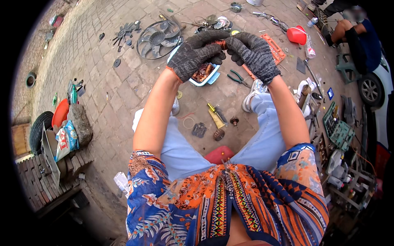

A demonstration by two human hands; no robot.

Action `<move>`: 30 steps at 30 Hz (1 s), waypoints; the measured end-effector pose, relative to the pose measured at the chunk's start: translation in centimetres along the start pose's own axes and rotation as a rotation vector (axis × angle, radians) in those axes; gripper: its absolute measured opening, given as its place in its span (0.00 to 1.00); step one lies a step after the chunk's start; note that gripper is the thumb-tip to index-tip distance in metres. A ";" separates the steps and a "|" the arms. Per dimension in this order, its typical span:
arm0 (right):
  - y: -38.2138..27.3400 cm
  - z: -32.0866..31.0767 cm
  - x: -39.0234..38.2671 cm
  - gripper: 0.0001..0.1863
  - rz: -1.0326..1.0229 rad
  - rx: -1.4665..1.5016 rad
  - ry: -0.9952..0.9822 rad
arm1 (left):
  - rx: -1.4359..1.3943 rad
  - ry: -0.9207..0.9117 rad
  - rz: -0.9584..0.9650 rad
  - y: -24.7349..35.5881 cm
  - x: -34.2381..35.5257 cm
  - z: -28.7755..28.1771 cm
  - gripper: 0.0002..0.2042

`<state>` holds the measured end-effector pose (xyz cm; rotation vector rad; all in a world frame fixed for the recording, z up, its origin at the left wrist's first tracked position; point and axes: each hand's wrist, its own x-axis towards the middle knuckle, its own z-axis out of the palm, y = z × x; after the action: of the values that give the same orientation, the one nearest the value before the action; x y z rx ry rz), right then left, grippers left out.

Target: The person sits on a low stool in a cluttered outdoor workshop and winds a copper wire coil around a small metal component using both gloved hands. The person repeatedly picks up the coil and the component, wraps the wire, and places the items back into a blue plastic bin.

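Observation:
Both my hands wear dark grey knitted work gloves and meet above a light-blue plastic tub [199, 83]. My left hand [196, 53] is closed, fingers curled inward. My right hand [255, 54] is closed too, its fingertips almost touching the left ones. Between them shows a small bunch of orange copper wire [220, 42], pinched from both sides; the gloves hide most of it. Inside the tub lie copper windings [202, 73], partly covered by my left hand. Green-handled pliers [239, 78] lie on the paving just right of the tub.
Between my feet lie a yellow-handled screwdriver [213, 110], a small motor armature [234, 120] and a wire loop [188, 123]. A fan [157, 39] sits ahead left, an orange tool case [274, 48] ahead right. A green socket case [339, 127] lies right. Another person [365, 45] sits far right.

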<state>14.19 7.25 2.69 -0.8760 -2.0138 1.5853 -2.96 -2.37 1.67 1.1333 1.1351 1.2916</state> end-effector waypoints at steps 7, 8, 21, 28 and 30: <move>1.0 -0.5 1.1 0.18 0.161 0.512 0.126 | 0.021 0.083 0.124 0.2 0.4 0.6 0.27; 1.2 -0.5 1.2 0.17 0.193 0.571 0.119 | 0.004 0.094 0.144 -0.3 0.6 0.7 0.26; 0.7 -0.9 1.0 0.17 0.262 0.990 -0.019 | 0.045 0.370 0.151 0.2 0.8 0.9 0.14; 0.9 -0.3 1.0 0.15 0.296 0.862 0.040 | 0.079 0.307 0.385 0.2 1.3 2.1 0.17; 1.0 -0.6 1.0 0.14 0.293 0.853 0.022 | 0.047 0.297 0.301 0.2 1.1 1.9 0.16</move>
<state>14.13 8.52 1.85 -0.8292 -1.0101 2.2890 -1.10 -1.24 2.13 1.2068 1.2471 1.7183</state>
